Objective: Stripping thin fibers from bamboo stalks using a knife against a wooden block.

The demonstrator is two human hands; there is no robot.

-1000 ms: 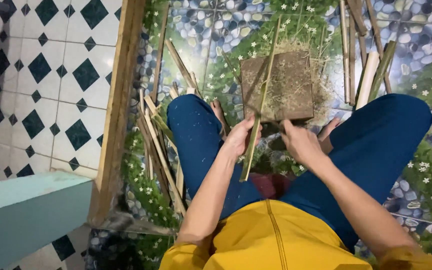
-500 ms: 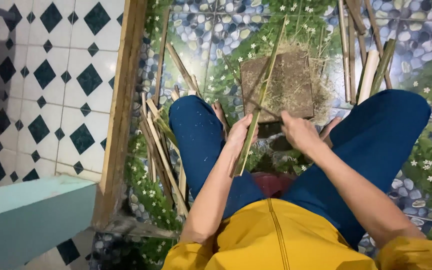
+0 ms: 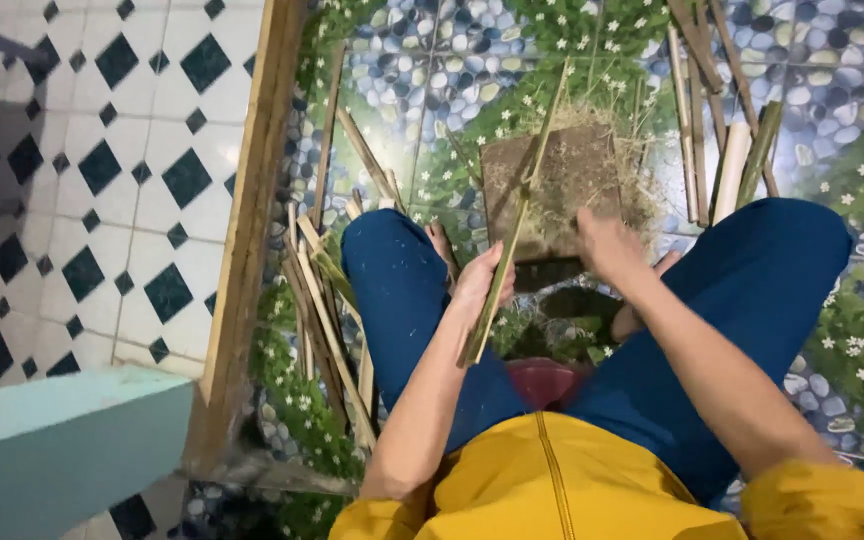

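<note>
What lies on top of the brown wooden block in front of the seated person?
Dry fibrous shavings litter the wooden block. A bamboo strip, held by the left hand, crosses it. The right hand covers its near edge, hiding whatever lies there.

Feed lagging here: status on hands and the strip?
Left hand grips bamboo strip. Right hand over wooden block, grip blurred. Nothing in the way.

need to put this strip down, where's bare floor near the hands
Bare pebble-print floor lies beyond the left knee, left of the wooden block. Crowded: cut strips beside that knee, sticks right of the block, shavings on it.
</note>
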